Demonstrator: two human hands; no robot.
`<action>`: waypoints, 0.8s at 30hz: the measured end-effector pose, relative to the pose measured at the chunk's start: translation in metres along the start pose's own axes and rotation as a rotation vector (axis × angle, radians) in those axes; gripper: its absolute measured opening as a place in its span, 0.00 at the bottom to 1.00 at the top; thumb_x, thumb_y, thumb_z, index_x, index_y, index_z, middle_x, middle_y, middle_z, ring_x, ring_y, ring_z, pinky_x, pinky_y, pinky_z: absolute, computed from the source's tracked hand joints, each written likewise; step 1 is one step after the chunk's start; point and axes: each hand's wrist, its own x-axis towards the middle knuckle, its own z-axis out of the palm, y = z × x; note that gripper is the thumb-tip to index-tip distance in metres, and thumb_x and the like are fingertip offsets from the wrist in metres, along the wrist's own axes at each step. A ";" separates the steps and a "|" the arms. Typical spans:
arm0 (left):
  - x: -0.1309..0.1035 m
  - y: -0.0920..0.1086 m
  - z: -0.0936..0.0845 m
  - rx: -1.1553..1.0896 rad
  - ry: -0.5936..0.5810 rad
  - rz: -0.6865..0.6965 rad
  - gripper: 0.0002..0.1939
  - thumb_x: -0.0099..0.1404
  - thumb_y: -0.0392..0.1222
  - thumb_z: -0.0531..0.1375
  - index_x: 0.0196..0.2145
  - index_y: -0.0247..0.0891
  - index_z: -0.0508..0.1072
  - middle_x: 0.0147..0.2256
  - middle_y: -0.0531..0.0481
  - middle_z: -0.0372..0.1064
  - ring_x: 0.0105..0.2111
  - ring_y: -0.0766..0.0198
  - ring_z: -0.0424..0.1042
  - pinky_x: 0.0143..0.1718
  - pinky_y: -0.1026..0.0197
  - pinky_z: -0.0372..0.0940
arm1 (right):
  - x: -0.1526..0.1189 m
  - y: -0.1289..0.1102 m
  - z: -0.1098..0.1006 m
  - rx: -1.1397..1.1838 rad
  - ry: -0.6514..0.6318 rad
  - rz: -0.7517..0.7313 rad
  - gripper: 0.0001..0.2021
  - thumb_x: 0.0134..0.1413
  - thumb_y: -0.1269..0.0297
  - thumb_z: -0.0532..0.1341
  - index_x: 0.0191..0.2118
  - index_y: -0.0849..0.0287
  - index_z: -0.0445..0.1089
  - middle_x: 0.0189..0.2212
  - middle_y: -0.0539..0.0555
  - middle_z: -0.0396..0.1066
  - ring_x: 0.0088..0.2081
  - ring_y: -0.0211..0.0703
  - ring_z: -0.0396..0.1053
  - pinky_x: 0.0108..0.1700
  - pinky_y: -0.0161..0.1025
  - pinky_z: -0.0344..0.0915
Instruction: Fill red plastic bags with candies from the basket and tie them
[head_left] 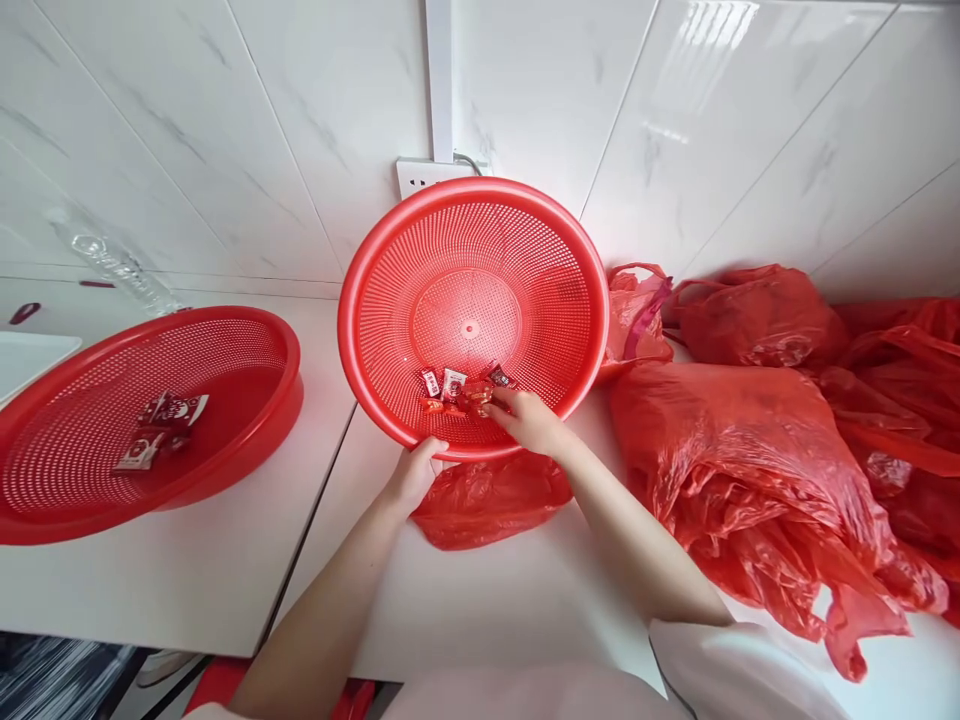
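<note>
A round red basket (592,270) is tilted so its inside faces me. My left hand (416,475) grips its near rim, the thumb over the edge. Inside the basket, at its lower side, several small wrapped packets (453,385) in red and white lie together. My right hand (525,420) reaches over the rim, its fingers closed on a red packet (475,398) among them. Beneath the basket's near edge a red plastic bag (495,505) shows on the white table.
To the left stands another red basket (289,390) with several packets (176,410), a clear plastic bottle (131,275) behind it. Red plastic bags (735,430) are piled on the right. A wall socket (414,178) is behind the tilted basket.
</note>
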 end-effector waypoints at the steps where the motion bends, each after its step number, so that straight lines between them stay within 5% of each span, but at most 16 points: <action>1: 0.000 0.000 0.000 0.005 0.000 -0.005 0.19 0.57 0.34 0.57 0.47 0.33 0.75 0.46 0.43 0.75 0.54 0.48 0.68 0.56 0.45 0.61 | 0.001 0.001 -0.003 0.163 -0.027 0.034 0.14 0.61 0.59 0.56 0.43 0.62 0.73 0.34 0.56 0.74 0.36 0.44 0.72 0.41 0.44 0.71; 5: 0.001 0.001 0.000 0.009 0.026 0.009 0.18 0.56 0.33 0.56 0.44 0.32 0.76 0.43 0.43 0.76 0.53 0.48 0.69 0.56 0.45 0.61 | -0.001 0.001 -0.013 0.756 -0.147 0.126 0.17 0.54 0.54 0.63 0.43 0.61 0.74 0.37 0.55 0.75 0.38 0.41 0.74 0.42 0.40 0.73; 10: 0.002 0.002 0.002 -0.010 0.030 0.009 0.17 0.55 0.33 0.57 0.43 0.33 0.76 0.43 0.44 0.77 0.53 0.48 0.70 0.56 0.45 0.61 | -0.005 -0.007 -0.016 1.056 -0.120 0.158 0.17 0.50 0.56 0.67 0.44 0.59 0.74 0.40 0.56 0.76 0.39 0.41 0.75 0.42 0.39 0.74; 17: 0.002 0.002 0.001 -0.004 0.028 -0.009 0.17 0.55 0.34 0.57 0.42 0.32 0.77 0.43 0.43 0.77 0.52 0.48 0.70 0.56 0.46 0.62 | -0.005 -0.011 -0.016 0.922 -0.034 0.047 0.20 0.47 0.61 0.69 0.48 0.57 0.74 0.40 0.53 0.77 0.38 0.40 0.75 0.44 0.37 0.71; 24: 0.004 -0.001 -0.003 0.009 0.038 0.011 0.19 0.56 0.34 0.57 0.46 0.33 0.75 0.44 0.43 0.76 0.52 0.48 0.70 0.55 0.46 0.62 | -0.010 -0.017 -0.024 0.668 -0.084 -0.023 0.18 0.53 0.59 0.65 0.49 0.57 0.73 0.41 0.53 0.76 0.39 0.40 0.74 0.43 0.38 0.69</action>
